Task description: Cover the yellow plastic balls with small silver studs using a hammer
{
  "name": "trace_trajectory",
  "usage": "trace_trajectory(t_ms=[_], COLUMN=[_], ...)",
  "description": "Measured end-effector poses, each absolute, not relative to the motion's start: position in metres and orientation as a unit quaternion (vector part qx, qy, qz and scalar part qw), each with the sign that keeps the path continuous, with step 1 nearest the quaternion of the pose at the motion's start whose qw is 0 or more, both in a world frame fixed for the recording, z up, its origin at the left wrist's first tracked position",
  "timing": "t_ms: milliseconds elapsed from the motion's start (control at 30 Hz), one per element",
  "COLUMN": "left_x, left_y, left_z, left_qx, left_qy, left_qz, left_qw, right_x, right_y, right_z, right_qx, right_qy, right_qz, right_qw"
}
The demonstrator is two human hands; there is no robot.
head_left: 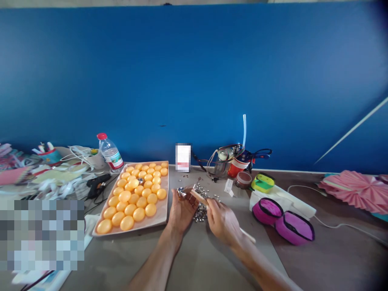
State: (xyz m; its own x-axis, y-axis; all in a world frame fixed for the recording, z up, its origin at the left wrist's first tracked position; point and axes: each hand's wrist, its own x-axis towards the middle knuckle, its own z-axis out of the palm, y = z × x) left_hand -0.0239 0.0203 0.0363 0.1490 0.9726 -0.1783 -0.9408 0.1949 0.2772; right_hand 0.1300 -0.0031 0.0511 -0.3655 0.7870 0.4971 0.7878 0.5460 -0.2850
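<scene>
My left hand (181, 212) is closed around a small ball studded with shiny silver pieces (181, 193), left of the middle. Close beside it, my right hand (222, 218) grips a pale wooden stick (199, 197). The stick's front end is at the left fingers; whether it touches the ball I cannot tell. Its rear end shows below the right wrist. Under and between the hands lies a scatter of small silver beads (200, 214) on the grey table. Left of them, a white tray (165, 224) holds several orange balls (130, 210) and one dark, silvery ball (140, 181).
A bottle with a red cap (110, 153) stands behind the tray, with a black glue gun (98, 181) to its left. At the back right are a glass jar (223, 163), a red cup (238, 166) and tangled cables. Magenta mesh pouches (294, 227) lie to the right.
</scene>
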Motion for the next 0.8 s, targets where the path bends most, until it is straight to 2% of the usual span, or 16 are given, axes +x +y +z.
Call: trace_trajectory(t_ms=[233, 400, 533, 700, 800], left_x=[-0.0242, -0.0227, -0.0221, -0.0236, -0.0259], left_y=[0.0215, 0.0194, 0.0179, 0.0180, 0.0181], left_z=[0.0346, 0.0379, 0.0387, 0.0364, 0.0366], left_qx=[0.062, 0.093, 0.099, 0.083, 0.079], left_qy=[0.159, 0.165, 0.158, 0.150, 0.125], left_qz=[0.634, 0.628, 0.635, 0.625, 0.624], left_qw=[0.755, 0.755, 0.750, 0.761, 0.768], right_x=[0.1325, 0.1312, 0.1324, 0.1315, 0.1316], right_y=[-0.0020, -0.0022, -0.0019, -0.0045, -0.0054], right_z=[0.0546, 0.0542, 0.0558, 0.0575, 0.0587], right_qx=[-0.482, -0.475, -0.476, -0.477, -0.475], right_qy=[-0.810, -0.826, -0.810, -0.824, -0.815], right_qz=[-0.012, 0.000, -0.004, 0.011, 0.015], right_qw=[0.332, 0.302, 0.341, 0.305, 0.333])
